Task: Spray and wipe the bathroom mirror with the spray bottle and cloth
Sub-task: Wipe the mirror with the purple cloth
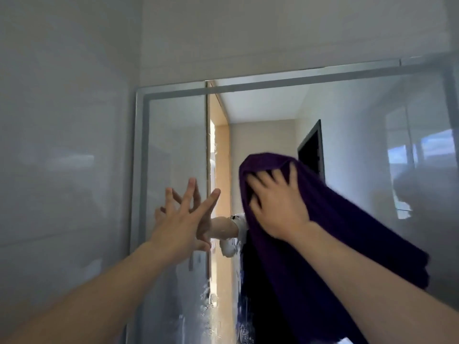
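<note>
Right hand point(278, 207) first: we have it pressed flat-ish against the mirror point(360, 150) through a purple cloth point(330, 234), fingers spread and slightly curled into the fabric so that the top fold bunches over our fingertips. We judge the hold to be a press more than a pinch, meant to keep a broad patch of cloth against the glass while we wipe the upper middle of the pane. Most of the cloth hangs loose below and to the right of the hand, draping over our forearm; it looks thick, soft and matte, like a towel, with a fuzzy nap. Our left hand point(181, 219) is empty, its fingers straight and fanned wide, the tips touching the glass near the left side of the mirror, where they meet their own reflection; we take it as a brace to steady us while we reach high. The mirror is a wide rectangle with a pale frosted band and a thin metal frame point(139, 155) round its edge, hard and glossy, set on smooth grey wall tiles point(62, 145) that shine dimly. Low on the glass, under the left hand, we see streaks and beads of wet point(206, 294), so we judge the spraying is done there and the wiping is under way. We cannot see the spray bottle. Reflected in the glass are a pale wooden door edge and a dark doorway.
</note>
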### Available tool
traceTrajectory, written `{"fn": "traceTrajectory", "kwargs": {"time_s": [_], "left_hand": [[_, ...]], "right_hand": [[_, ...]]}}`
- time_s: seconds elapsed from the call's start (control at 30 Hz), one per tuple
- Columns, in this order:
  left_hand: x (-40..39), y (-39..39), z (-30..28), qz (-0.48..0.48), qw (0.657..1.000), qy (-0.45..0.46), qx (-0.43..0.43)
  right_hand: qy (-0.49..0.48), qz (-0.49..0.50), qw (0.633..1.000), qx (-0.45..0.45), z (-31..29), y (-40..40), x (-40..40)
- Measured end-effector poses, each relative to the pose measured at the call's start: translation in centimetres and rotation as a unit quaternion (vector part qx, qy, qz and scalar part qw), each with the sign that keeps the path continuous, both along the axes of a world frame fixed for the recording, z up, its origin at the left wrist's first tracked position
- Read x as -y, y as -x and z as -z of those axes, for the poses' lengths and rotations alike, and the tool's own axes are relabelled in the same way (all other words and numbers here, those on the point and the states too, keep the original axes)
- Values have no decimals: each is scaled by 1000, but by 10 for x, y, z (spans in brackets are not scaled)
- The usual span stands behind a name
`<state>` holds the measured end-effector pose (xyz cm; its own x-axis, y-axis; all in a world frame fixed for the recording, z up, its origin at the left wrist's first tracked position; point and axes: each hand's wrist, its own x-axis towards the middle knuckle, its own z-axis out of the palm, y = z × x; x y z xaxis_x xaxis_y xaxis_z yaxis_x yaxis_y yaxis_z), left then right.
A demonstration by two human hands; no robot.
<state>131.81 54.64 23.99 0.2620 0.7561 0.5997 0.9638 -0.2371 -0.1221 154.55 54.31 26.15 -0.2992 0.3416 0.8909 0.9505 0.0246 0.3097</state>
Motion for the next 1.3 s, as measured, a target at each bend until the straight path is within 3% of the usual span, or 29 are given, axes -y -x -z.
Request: {"fn": "traceTrajectory", "kwargs": {"time_s": [0.13,0.23,0.3,0.33,0.53,0.7,0.83,0.97,1.03,1.13,1.3], "left_hand": [[-7,12,4,22,999,-20,-19],[-15,37,-14,33,989,-72,-124],[-17,59,-47,20,975,-109,-195],[-15,67,-65,14,974,-119,-191],[-16,21,-118,65,996,-55,-9],[-31,12,-112,53,996,-63,20],[-30,11,-111,57,995,-69,33],[-22,16,-115,69,996,-48,27],[-21,25,-117,69,997,-41,11],[-23,35,-116,71,996,-44,4],[-33,33,-114,61,997,-55,10]], "right_hand": [[80,-16,985,149,47,-4,6],[85,15,967,239,49,-48,18],[52,30,979,197,31,-75,24],[45,29,986,159,18,-82,27],[-26,50,996,-75,-79,-42,15],[-41,68,988,-131,-97,8,-4],[18,51,998,26,-63,25,-6],[83,17,970,228,-42,-14,11],[81,31,961,263,-45,-43,17],[41,43,975,213,-72,-67,18],[-15,34,999,-1,-139,-36,5]]}}
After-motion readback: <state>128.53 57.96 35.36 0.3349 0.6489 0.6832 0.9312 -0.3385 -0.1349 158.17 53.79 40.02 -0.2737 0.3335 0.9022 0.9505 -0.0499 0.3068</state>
